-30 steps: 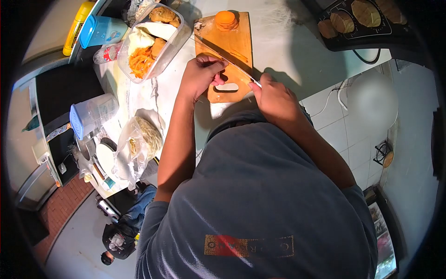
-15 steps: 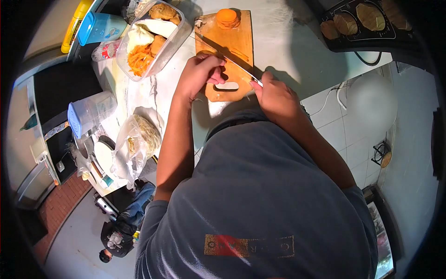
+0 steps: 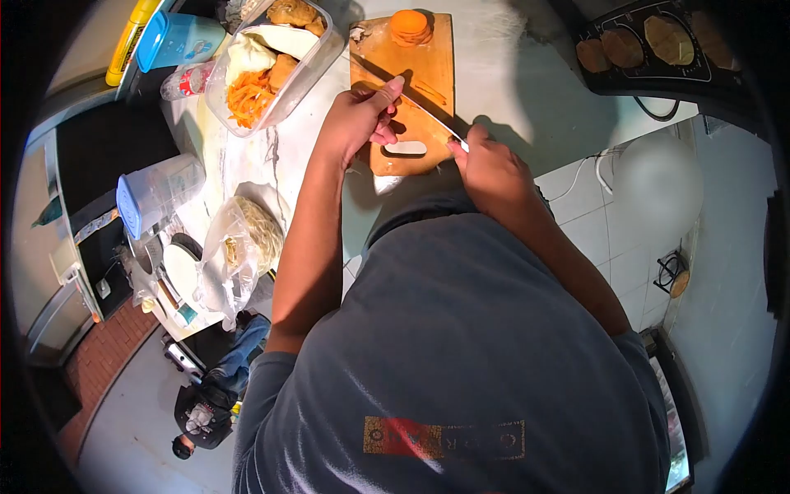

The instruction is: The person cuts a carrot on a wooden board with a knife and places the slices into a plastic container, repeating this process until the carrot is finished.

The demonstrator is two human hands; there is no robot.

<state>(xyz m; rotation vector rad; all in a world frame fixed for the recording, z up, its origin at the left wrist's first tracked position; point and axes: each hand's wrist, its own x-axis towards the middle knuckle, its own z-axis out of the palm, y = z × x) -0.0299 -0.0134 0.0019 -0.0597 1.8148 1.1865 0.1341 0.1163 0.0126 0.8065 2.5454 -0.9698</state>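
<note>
A wooden cutting board [image 3: 440, 58] with a handle slot lies on the counter. Round orange slices [image 3: 410, 27] are stacked at its far end, and thin orange strips [image 3: 429, 90] lie near its middle. My right hand [image 3: 494, 169] is closed on the handle of a knife [image 3: 432, 114], whose blade slants across the board to the upper left. My left hand [image 3: 362, 119] is over the board's left edge beside the blade, thumb and fingers pinched together; whatever is between them is too small to name.
Left of the board stands a clear container [image 3: 309, 78] with orange shreds and other food. Farther left are a blue-lidded container [image 3: 164, 193], a plastic bag [image 3: 234, 255] and a bottle [image 3: 188, 81]. A person [image 3: 206, 407] sits at the lower left.
My left thumb has lifted up and away from the fingers' earlier position near the blade. The view has shifted slightly. The knife stays in my right hand.
</note>
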